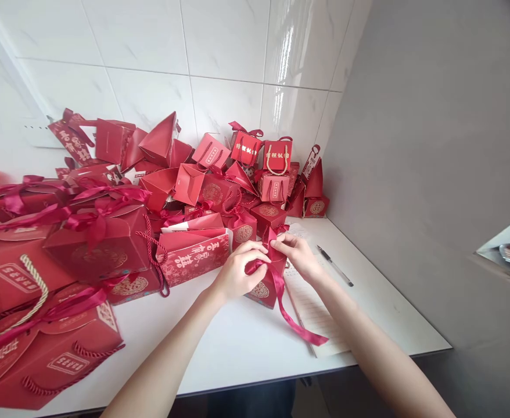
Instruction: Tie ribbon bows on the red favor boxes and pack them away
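A small red gift box (pixel 264 288) with a gold round emblem stands on the white table (pixel 237 342) in front of me. My left hand (pixel 237 268) and my right hand (pixel 296 252) both pinch the dark red ribbon (pixel 281 302) at the top of this box, fingers closed on it. One ribbon tail trails down over the table toward its front edge. The box partly rests on a lined sheet of paper (pixel 313 310).
A big heap of red gift boxes and bags (pixel 180 180) fills the back and left of the table, up against the white tiled wall. Larger red boxes with rope handles (pixel 32 325) lie at the near left. A pen (pixel 334 265) lies on the right near the grey wall.
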A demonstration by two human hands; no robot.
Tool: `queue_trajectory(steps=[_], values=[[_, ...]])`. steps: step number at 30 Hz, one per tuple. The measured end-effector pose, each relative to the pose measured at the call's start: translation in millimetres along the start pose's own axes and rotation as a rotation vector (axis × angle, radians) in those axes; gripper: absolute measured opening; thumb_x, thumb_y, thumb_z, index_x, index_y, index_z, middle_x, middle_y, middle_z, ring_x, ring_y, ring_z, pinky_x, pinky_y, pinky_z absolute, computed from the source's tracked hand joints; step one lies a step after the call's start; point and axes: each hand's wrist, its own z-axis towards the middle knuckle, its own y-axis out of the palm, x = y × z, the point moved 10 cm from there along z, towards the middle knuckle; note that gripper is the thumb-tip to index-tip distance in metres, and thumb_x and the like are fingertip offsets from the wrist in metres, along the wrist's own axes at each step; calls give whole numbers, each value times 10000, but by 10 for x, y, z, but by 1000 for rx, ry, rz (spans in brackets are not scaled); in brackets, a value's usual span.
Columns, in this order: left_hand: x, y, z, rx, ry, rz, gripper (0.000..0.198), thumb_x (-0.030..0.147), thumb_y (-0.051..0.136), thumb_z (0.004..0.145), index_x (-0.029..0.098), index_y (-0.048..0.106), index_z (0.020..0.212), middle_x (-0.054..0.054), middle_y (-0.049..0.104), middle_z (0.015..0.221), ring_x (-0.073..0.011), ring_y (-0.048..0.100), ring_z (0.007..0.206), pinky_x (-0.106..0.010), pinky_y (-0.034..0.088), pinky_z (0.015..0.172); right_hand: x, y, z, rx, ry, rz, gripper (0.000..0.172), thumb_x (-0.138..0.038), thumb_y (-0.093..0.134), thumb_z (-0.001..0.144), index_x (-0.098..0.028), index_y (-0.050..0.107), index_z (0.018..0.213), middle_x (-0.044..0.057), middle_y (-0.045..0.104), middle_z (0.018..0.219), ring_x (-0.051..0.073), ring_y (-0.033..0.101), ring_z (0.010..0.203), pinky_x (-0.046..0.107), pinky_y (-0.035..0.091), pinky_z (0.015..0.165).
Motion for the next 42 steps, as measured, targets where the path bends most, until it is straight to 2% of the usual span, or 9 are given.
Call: queue_trajectory(steps=[6, 13, 18, 21, 24, 28, 31, 37, 42], values=[[-163, -180, -5, 159, -136, -210, 98, 195, 495, 782, 174, 590, 768, -74, 652, 923, -207, 613, 960, -363, 466, 887, -204, -145, -59, 138, -113, 298, 319, -456, 692, 684, -200, 505, 653, -28, 557, 663, 119, 561, 652, 291, 488, 717], [-136, -22, 22, -76, -181, -425, 85, 217, 531, 688, 178, 488, 627, -76, 633, 911, -238, 593, 954, -400, 446, 897, -316, -754, -137, 478, -236, 461, 351, -416, 689, 681, -227, 398, 633, -68, 473, 565, 92, 515, 522, 250, 477, 589], [-216, -195, 8, 104, -253, -328, 106, 252, 528, 745, 179, 526, 669, -40, 638, 774, -198, 617, 825, -346, 473, 814, -497, -949, -270, 564, -372, 391, 307, -399, 655, 720, -233, 410, 641, -52, 484, 594, 149, 614, 702, 270, 479, 620], [-251, -452, -21, 308, -293, -331, 167, 321, 488, 809, 178, 529, 734, -18, 622, 691, -174, 611, 712, -313, 486, 714, -700, -884, -343, 550, -452, 360, 296, -403, 636, 741, -236, 412, 644, -41, 505, 617, 171, 621, 739, 275, 474, 593], [-79, -796, 57, 450, -221, -270, 231, 340, 433, 847, 182, 500, 692, -7, 581, 681, -144, 564, 645, -275, 462, 644, -972, -708, -329, 467, -476, 322, 265, -387, 651, 745, -234, 455, 655, -28, 523, 633, 155, 584, 674, 265, 457, 566], [410, -951, 456, 239, -123, -186, 340, 359, 384, 870, 183, 508, 607, 4, 517, 584, -123, 500, 574, -247, 426, 575, -1439, -171, -165, 150, -431, 92, 236, -390, 688, 724, -209, 544, 678, -16, 543, 635, 120, 516, 588, 259, 441, 578], [649, -914, 712, 65, -211, -231, 394, 427, 350, 891, 181, 544, 652, 9, 520, 542, -99, 429, 468, -214, 332, 432, -1746, 179, -99, -19, -433, -6, 259, -412, 677, 725, -188, 559, 675, -15, 552, 638, 108, 503, 577, 252, 438, 582], [813, -819, 814, -36, -332, -384, 380, 461, 409, 877, 167, 491, 652, 14, 492, 485, -66, 372, 370, -202, 295, 380, -2011, 440, -156, -133, -461, 99, 236, -393, 654, 749, -182, 554, 709, -3, 611, 682, 123, 577, 663, 270, 464, 677], [932, -902, 633, -44, -295, -399, 398, 487, 446, 854, 157, 529, 647, 11, 468, 505, -66, 394, 385, -209, 325, 393, -2023, 380, -321, -60, -441, 44, 248, -386, 682, 720, -171, 562, 687, -35, 560, 607, 71, 485, 528, 212, 405, 536]])
